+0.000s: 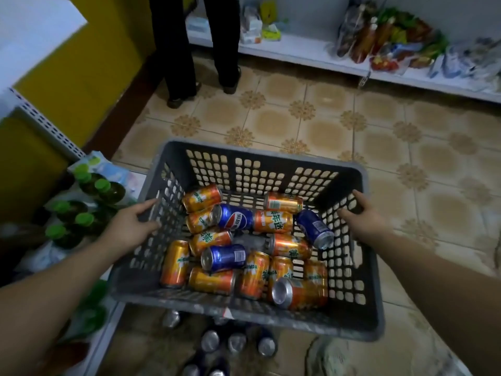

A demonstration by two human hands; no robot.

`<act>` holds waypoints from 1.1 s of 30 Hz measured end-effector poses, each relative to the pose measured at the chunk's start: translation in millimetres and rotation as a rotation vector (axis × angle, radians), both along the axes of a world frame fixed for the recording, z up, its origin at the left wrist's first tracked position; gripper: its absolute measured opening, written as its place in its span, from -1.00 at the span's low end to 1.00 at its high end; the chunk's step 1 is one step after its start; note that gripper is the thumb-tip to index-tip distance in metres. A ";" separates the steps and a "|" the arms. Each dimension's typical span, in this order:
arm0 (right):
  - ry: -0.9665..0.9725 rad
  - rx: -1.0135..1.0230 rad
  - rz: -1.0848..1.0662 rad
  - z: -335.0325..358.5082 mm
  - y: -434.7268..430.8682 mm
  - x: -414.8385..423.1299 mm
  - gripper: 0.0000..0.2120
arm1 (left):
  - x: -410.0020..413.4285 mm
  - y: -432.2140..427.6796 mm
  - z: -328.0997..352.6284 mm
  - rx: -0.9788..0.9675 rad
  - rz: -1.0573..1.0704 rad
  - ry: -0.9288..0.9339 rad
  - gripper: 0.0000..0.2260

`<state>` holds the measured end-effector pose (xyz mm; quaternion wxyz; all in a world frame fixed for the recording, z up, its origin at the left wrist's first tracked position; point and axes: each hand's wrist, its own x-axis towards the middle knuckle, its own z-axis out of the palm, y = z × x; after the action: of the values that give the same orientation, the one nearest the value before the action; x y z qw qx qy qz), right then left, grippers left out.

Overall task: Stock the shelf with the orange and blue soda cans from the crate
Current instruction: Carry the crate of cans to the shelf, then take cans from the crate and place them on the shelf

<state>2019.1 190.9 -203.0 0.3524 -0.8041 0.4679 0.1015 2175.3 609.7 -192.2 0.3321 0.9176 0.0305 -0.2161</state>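
A view looking down from a person's head at a grey plastic crate (pixel 244 151) with slotted walls, held between two bare forearms. The left hand (pixel 132 223) grips the crate's left wall, thumb lying along the upper edge and fingers curled against the lattice. The right hand (pixel 364 215) grips the right wall the same way, fingers hooked into the holes. Inside the crate, soda cans lie on their sides in a loose heap: many orange cans (pixel 202 198) and three blue cans (pixel 234 217), one near the middle back, one leaning against the right wall, and one on top of the orange ones near the front. Just below the crate's near edge, several more cans (pixel 210 340) stand upright, showing silver tops; the crate hides part of this group. To the left, dark bottles with green caps (pixel 103 185) stand packed together on a low white shelf (pixel 116 316). The floor (pixel 325 126) is beige tile with a brown flower pattern. At the far side, a second person's legs (pixel 179 50) in dark trousers stand facing a long white shelf (pixel 298 54) that carries colourful packets (pixel 379 36) and small boxes.
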 end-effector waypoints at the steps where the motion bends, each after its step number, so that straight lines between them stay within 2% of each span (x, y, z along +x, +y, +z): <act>1: -0.005 -0.009 -0.006 -12.4 -1.5 4.7 -0.31 | 5.9 -2.8 -13.5 -0.003 -0.004 -0.003 -0.47; 10: -0.036 -0.084 0.041 -110.5 -4.1 33.0 -0.33 | 30.8 -4.4 -126.0 -0.005 -0.002 0.039 -0.44; 18: 0.025 -0.016 0.065 -187.0 -4.6 46.1 -0.35 | 42.7 5.1 -203.8 0.075 -0.032 0.043 -0.46; 22: 0.037 -0.116 0.092 -202.0 -10.2 49.2 -0.36 | 46.7 4.9 -224.2 0.114 -0.025 -0.033 -0.50; 27: 0.134 -0.176 0.170 -192.1 2.2 49.5 -0.25 | 44.0 7.1 -218.1 0.181 -0.089 0.047 -0.46; 30: 0.163 -0.335 0.286 -190.0 16.3 50.0 -0.18 | 34.3 -3.3 -207.2 0.348 -0.214 -0.096 -0.43; 33: 0.144 -0.461 0.479 -194.0 38.9 40.6 -0.25 | 7.2 -26.1 -198.6 0.417 -0.401 -0.266 -0.42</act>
<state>2059.6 229.8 -397.0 0.0938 -0.9405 0.2998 0.1294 2182.6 583.7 -390.8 0.0886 0.9740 -0.1509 -0.1443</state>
